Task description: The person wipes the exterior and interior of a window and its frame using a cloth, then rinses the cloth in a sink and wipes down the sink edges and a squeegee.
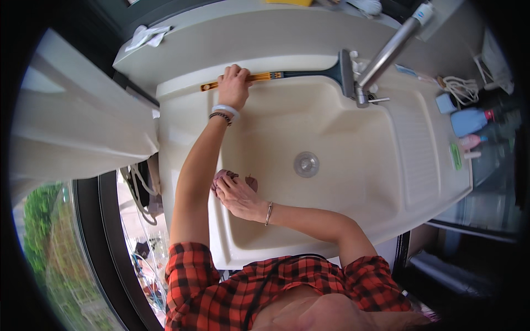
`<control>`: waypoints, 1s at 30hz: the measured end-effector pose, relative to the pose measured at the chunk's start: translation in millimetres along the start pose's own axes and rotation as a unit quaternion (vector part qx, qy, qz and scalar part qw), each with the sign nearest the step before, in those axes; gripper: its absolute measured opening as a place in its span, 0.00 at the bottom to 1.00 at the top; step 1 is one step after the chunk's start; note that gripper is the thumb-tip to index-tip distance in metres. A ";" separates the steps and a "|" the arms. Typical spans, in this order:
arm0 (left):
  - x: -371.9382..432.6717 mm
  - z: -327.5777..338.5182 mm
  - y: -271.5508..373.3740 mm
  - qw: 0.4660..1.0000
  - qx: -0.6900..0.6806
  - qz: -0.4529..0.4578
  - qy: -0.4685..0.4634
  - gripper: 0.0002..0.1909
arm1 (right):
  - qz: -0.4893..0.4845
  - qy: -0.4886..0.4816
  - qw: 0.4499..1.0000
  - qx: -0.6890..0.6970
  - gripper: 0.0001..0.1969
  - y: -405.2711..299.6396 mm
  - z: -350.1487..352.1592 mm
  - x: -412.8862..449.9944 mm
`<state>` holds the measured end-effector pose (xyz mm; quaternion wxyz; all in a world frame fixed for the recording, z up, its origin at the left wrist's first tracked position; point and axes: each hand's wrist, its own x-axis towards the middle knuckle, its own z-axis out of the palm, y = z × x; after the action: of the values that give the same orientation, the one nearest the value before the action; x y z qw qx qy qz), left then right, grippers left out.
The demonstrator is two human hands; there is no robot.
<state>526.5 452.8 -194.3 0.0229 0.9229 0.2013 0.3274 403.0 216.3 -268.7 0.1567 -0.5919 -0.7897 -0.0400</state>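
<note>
My left hand (234, 87) is closed around the yellow part of the handle of a long brush or squeegee (306, 74), which lies along the sink's back ledge. Its dark head rests beside the faucet. At the left inner edge of the cream sink (273, 231), my right hand (240, 198) presses on a bunched purplish-brown cloth (223, 175). Part of that cloth shows to the right of the fingers, inside the basin; the rest is hidden under them.
A metal faucet (385, 51) rises at the back right over the basin, near the drain (306, 164). Along the right rim stand a blue bottle (468, 121), a pink bottle (470, 142) and a green-edged item (455, 156). A curtain (83, 111) hangs at the left.
</note>
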 end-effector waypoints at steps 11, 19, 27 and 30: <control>-39.1 -22.7 6.7 1.000 0.010 -0.015 -0.007 0.30 | 0.042 0.193 0.980 0.031 0.15 2.9 24.4 11.8; -183.9 -166.9 6.9 0.996 -0.014 -0.044 0.072 0.15 | 0.055 0.082 0.991 0.096 0.20 26.5 21.2 22.9; -410.8 -246.7 47.1 0.938 -0.017 -0.331 0.099 0.08 | -0.103 -0.226 0.898 0.363 0.19 -62.3 0.5 -23.2; -451.3 -259.0 76.6 0.922 -0.042 -0.374 0.096 0.07 | -0.074 -0.035 0.943 0.322 0.27 -20.7 22.7 48.1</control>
<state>76.9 184.9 -246.3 0.1627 0.7430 0.5192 0.3899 366.8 260.3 -273.5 0.3076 -0.4507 -0.8069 0.2263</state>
